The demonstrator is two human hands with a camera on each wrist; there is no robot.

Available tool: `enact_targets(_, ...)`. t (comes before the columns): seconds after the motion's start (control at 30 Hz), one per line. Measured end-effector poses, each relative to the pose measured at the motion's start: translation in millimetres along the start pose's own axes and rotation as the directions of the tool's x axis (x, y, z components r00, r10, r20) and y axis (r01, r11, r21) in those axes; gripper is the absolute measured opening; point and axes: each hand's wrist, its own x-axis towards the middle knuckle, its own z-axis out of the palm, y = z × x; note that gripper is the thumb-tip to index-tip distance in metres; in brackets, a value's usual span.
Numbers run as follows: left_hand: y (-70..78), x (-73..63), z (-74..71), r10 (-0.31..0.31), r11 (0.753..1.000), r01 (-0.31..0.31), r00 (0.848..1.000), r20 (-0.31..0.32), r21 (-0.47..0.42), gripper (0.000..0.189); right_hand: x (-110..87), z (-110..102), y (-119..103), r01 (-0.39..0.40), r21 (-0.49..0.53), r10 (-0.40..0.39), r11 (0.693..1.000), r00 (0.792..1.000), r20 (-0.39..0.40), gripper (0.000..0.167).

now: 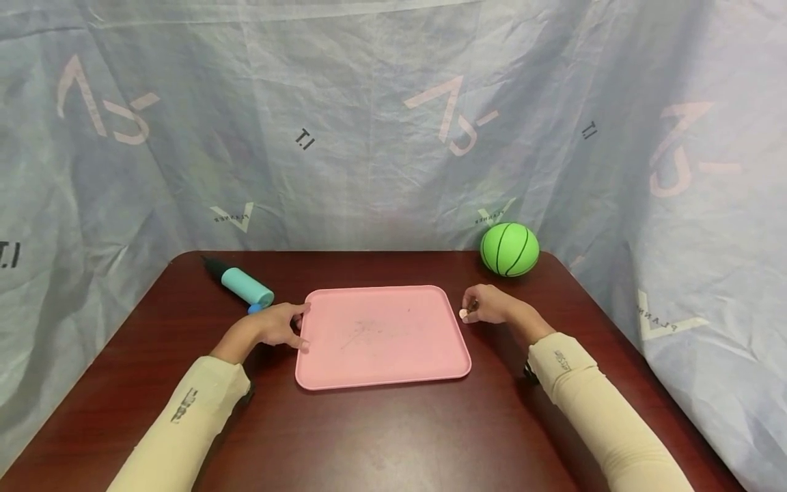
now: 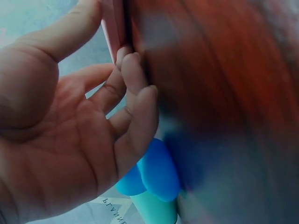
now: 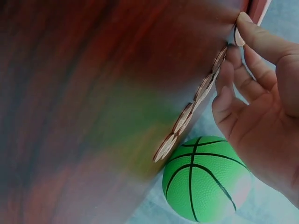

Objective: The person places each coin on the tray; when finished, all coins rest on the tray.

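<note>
A pink tray (image 1: 381, 342) with dark scuff marks lies flat mid-table. My left hand (image 1: 279, 324) holds its left edge, the thumb and fingertips spread along the rim; the left wrist view has the fingers (image 2: 135, 74) curled at the tray's edge (image 2: 112, 28). Just beyond the tray's right side, my right hand (image 1: 488, 305) pinches a small round coin (image 1: 464, 313) between thumb and fingertip. Several copper-coloured coins (image 3: 184, 116) lie in an overlapping row on the table beneath that hand in the right wrist view; in the head view the hand mostly hides them.
At the back right sits a green ball (image 1: 509, 249) with black lines. A turquoise cylinder (image 1: 247, 285) with a dark end lies at the back left, and a blue rounded object (image 1: 255, 309) is beside it, near the left hand. Grey printed sheeting (image 1: 369, 123) hangs behind the dark red table (image 1: 393, 437).
</note>
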Motion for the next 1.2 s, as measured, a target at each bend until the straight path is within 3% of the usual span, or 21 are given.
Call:
enact_targets(0.17, -0.7, 0.3, 1.4, -0.006, 1.000, 0.006, 1.000, 0.002, -0.019, 0.094, -4.0, 2.5, -0.8, 0.013, 0.056, -0.012, 0.998, 1.000, -0.020, 0.015)
enact_targets(0.33, 1.5, -0.3, 0.7, -0.004, 1.000, 0.004, 1.000, 0.020, -0.010, 0.094, -4.8, 4.5, -1.1, 0.005, 0.032, -0.004, 0.999, 1.000, -0.028, 0.011)
enact_targets(0.87, 1.8, -1.0, 1.3, -0.031, 0.999, 0.032, 0.999, 0.031, -0.038, 0.093, -8.2, -2.5, -4.8, 0.009, 0.072, -0.011, 0.997, 0.999, 0.032, 0.013)
enact_targets(1.2, 2.0, -0.1, 2.0, -0.053, 0.996, 0.055, 0.998, 0.020, -0.075, 0.092, -1.3, -3.2, -8.6, -0.004, 0.117, 0.007, 0.993, 1.000, -0.026, 0.011)
